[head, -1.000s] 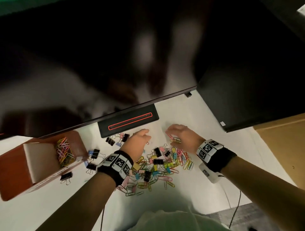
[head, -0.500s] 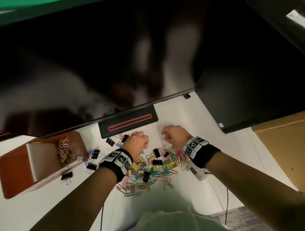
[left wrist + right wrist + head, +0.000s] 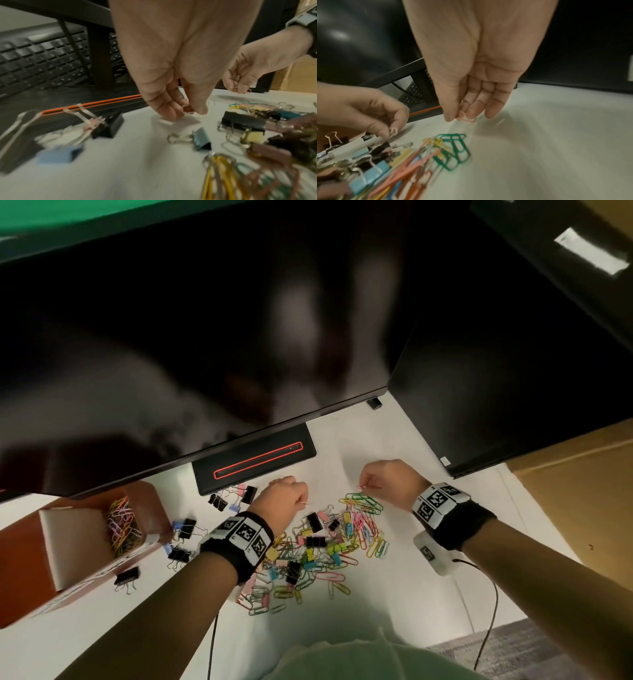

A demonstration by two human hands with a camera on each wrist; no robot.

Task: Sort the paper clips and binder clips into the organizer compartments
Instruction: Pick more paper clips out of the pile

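Right wrist view: my right hand [image 3: 471, 75] pinches a pink paper clip [image 3: 465, 118] between thumb and fingertips, just above the white desk [image 3: 404, 594]. My left hand [image 3: 173, 75] pinches a small clip [image 3: 187, 108], its colour blurred. The mixed pile of clips [image 3: 325, 542] lies between my wrists; the brown organizer [image 3: 24, 570], cut off at left, holds paper clips. Dark monitors [image 3: 205, 337] overhang the desk. Since a second ago both hands have risen and closed.

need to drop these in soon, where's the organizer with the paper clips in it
In the head view the brown organizer sits at the far left of the white desk, left of the left hand, with black binder clips beside it.
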